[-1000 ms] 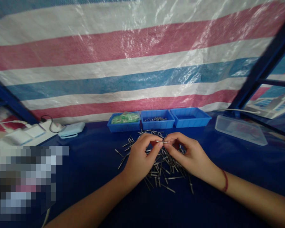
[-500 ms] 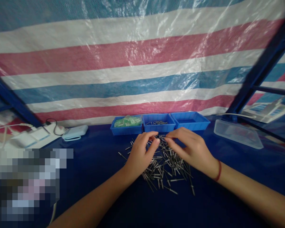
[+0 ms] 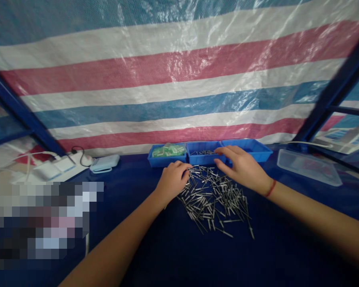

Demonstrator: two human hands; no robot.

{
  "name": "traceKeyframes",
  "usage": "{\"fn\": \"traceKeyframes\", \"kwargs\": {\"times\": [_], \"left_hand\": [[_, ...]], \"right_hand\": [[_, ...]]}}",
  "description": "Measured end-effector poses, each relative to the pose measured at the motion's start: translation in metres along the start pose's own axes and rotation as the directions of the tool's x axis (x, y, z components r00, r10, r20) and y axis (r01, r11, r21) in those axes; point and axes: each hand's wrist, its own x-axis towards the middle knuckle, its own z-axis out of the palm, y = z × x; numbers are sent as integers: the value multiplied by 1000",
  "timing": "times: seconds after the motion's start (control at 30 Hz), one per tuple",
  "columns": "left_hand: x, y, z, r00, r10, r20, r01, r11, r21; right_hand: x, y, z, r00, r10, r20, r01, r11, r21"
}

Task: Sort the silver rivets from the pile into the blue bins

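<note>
- Striped tarpaulin hangs behind my dark blue surface.
- My left grip curls loosely, fingertips on the metal pins heaped between both hands.
- My right grip hovers released at the middle blue tray.

Pixelated patch at left edge

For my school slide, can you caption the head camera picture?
Two hands, left and right, over scattered metal pins beside blue trays.
</note>
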Motion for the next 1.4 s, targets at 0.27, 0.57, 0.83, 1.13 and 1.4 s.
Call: {"fn": "traceKeyframes", "kwargs": {"times": [0.27, 0.57, 0.83, 1.13, 1.4], "left_hand": [[1, 9, -4, 980, 180, 87, -188, 978, 91], [1, 38, 7, 916, 323, 238, -350, 933, 85], [3, 40, 3, 962, 161, 222, -207, 958, 199], [3, 37, 2, 986, -3, 165, -18, 992, 127], [1, 44, 1, 980, -20, 197, -10, 988, 151]], "right_hand": [[-38, -2, 5, 977, 176, 117, -200, 951, 235], [-41, -5, 7, 960, 244, 138, -280, 876, 393], [-42, -9, 1, 962, 238, 137, -275, 847, 455], [-43, -14, 2, 949, 253, 188, -314, 815, 487], [-43, -17, 2, 946, 252, 203, -321, 809, 492]]}}
